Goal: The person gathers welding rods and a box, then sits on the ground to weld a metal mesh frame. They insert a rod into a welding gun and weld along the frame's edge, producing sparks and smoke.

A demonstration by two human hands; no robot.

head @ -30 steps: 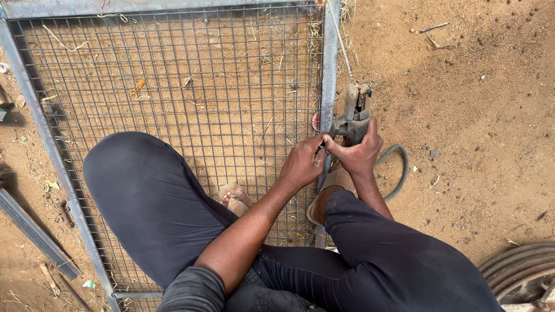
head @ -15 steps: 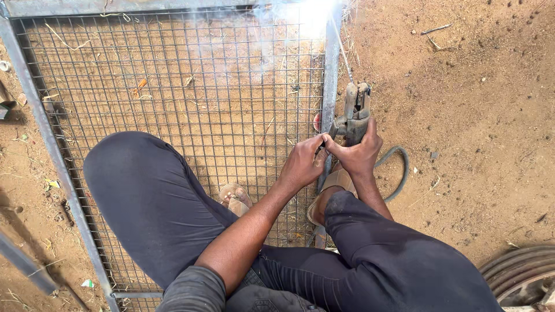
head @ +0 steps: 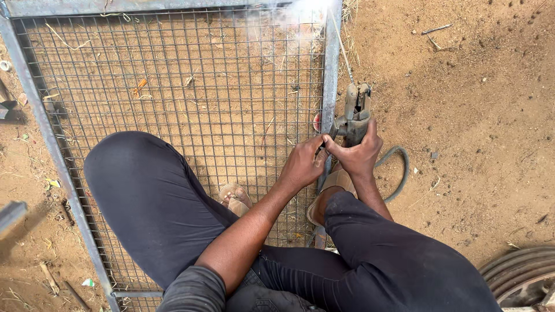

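Dirt ground (head: 474,115) carried everything in view, and a grey metal frame (head: 40,121) filled with wire mesh (head: 173,75) lay flat on it. At the ground's left edge a short grey bar (head: 11,211) poked into view. The person squatted over the mesh with dark trousers (head: 144,196) and a sandalled foot (head: 234,197) resting on the wire.

The left hand (head: 302,164) was curled narrow, its fingertips pinched at the base of the welding holder (head: 354,118), right beside the frame's right rail (head: 331,75). The right hand (head: 358,153) was wrapped tight around the holder's handle, touching the left hand. A thin welding rod (head: 342,49) ran up from the holder along the right rail toward the frame's far right corner, where pale smoke (head: 289,14) and glare hung over the mesh. A dark cable (head: 399,167) looped off behind the right hand onto the dirt, and coiled hose (head: 520,274) showed at the ground's near right corner.

Judging by the smoke, welding was under way at that far corner. Whether the mesh was already joined along the other rails could not be told, so how much remained was unclear.
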